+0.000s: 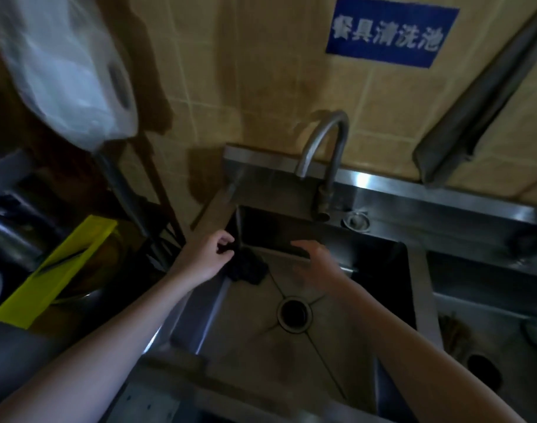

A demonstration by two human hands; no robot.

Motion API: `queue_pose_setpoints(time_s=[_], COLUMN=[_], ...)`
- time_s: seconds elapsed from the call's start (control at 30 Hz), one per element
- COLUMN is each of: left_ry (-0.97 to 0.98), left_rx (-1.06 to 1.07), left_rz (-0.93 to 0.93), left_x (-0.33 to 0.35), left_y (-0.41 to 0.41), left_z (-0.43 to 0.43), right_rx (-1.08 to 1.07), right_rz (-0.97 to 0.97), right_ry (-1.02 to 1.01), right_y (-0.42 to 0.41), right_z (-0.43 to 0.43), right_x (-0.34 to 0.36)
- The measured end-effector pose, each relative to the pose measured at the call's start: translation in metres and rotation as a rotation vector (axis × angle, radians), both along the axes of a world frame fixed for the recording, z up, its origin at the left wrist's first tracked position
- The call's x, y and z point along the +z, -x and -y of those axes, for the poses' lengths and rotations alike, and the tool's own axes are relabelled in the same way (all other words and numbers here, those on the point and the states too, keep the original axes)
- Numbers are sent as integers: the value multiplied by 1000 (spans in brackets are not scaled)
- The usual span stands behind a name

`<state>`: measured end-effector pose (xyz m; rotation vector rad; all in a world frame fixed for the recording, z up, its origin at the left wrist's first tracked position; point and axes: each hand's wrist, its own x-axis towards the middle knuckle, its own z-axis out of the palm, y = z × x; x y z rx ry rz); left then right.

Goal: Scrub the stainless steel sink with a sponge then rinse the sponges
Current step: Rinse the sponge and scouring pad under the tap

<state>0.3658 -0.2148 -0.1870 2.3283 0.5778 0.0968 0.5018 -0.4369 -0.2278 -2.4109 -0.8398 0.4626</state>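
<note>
At the far left, a white plastic bag (65, 65) hung by the tiled wall. Below it, a yellow flat object (56, 270) lay tilted among dark kitchen things that were too dim to name.

The left hand (206, 254) reached over the left rim of the steel sink (197, 315). Its grip was narrow: thumb and curled fingers pinched the upper edge of the dark sponge (247, 268). The sponge looked soft and crumpled. It was in the far left corner of the basin and touched the bottom, just beside the left wall.

The round drain (294, 314) sat in the middle of the basin floor, nearer than the sponge and apart from it. The curved faucet (325, 141) stood on the far rim, with its spout bent toward the basin.

The right hand (314, 264) was over the basin, just right of the sponge, near the far wall. It was blurred, so I cannot tell if its grip was wide or narrow, nor if it touched the sponge.

Farther right, a blue sign (389, 32) with white characters was on the wall. A second basin (490, 331) lay in the worktop at the right.
</note>
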Motion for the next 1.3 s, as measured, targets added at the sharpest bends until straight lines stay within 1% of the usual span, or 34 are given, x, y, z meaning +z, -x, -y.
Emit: queue_pose_setpoints(time_s=[0.1, 0.3, 0.4, 0.57, 0.67, 0.8, 0.87, 0.93, 1.13, 1.23, 1.3], left_ry=[60, 138, 135, 119, 111, 86, 72, 53, -14, -96, -108], left_rx=[-50, -115, -134, -150, -145, -116, -109, -99, -157, -190, -198], left_rz=[-25, -127, -151, -168, -196, -199, -199, -212, -236, -225, -233], left_x=[-23, -64, -80, -106, -126, -153, -166, -177, -213, -227, -235], left_y=[-20, -55, -72, -98, -111, -121, -126, -131, -148, -153, -155], left_z=[22, 58, 77, 97, 106, 113, 115, 116, 120, 120, 120], right_rx=[-62, -259, -342, -466, -562, -692, -731, -755, -752, -789, -811], right_rz=[-27, -130, -153, -167, -201, -311, -362, -372, -278, -289, -299], right_ry=[3, 11, 46, 44, 13, -66, -76, -24, 28, 38, 67], right_y=[-9, -20, -25, -31, -37, -45, -50, -56, -72, -82, -89], right_z=[28, 66, 85, 110, 119, 120, 118, 116, 115, 117, 117], right_x=[-19, -51, -67, -99, -121, -150, -166, -181, -219, -234, -243])
